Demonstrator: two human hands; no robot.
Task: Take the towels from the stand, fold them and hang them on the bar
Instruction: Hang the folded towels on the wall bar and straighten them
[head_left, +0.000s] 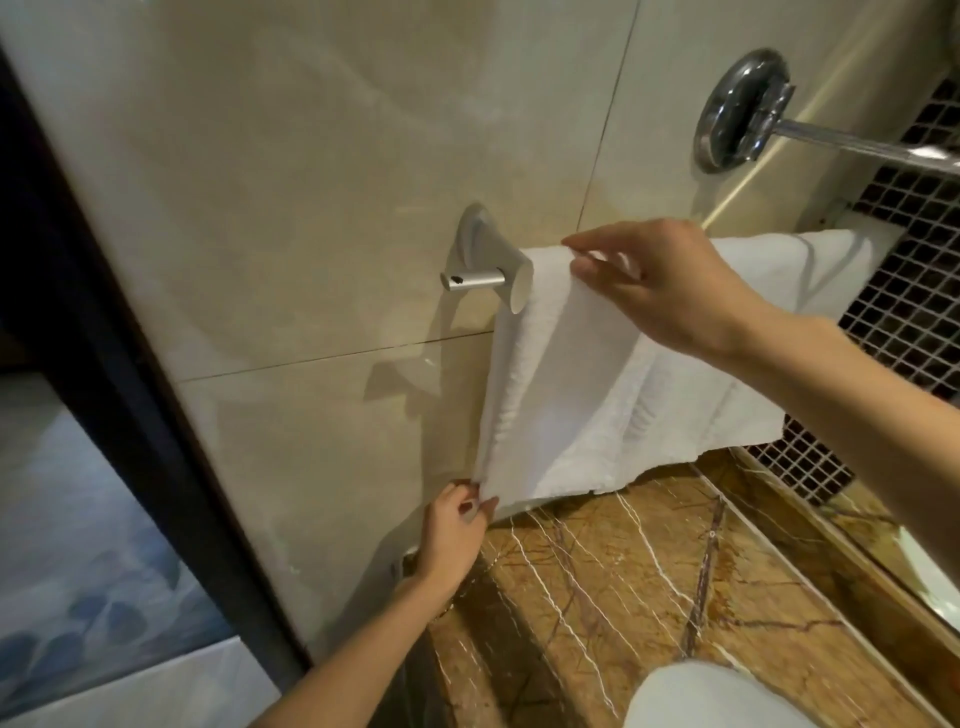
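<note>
Head view, looking down along a beige tiled wall. A white towel (566, 395) hangs folded over a towel bar (472, 281) at the centre of the frame. Only the bar's stub end and its wall bracket (480, 244) show, at the towel's left. The right hand (670, 296) reaches in from the right edge and pinches the towel's top fold between thumb and fingertips where it crosses the bar. The left hand (454, 530), at lower centre, has its fingers curled round the towel's bottom left corner. The step looks like squaring the hung towel. It would go best with the upper hand pinning the fold on the bar while the lower hand draws the corner straight down, so the left edges line up and the hem (slanting up toward the right of the frame) comes level. More white towelling (789, 270) lies over the bar to the right; whether it is a second towel cannot be told. Below is a brown veined marble counter (597, 597), and at upper right a chrome rail (852, 143). No container plainly shows. A pale rim (924, 564) at the right edge may be a basin, its inside hidden.
</note>
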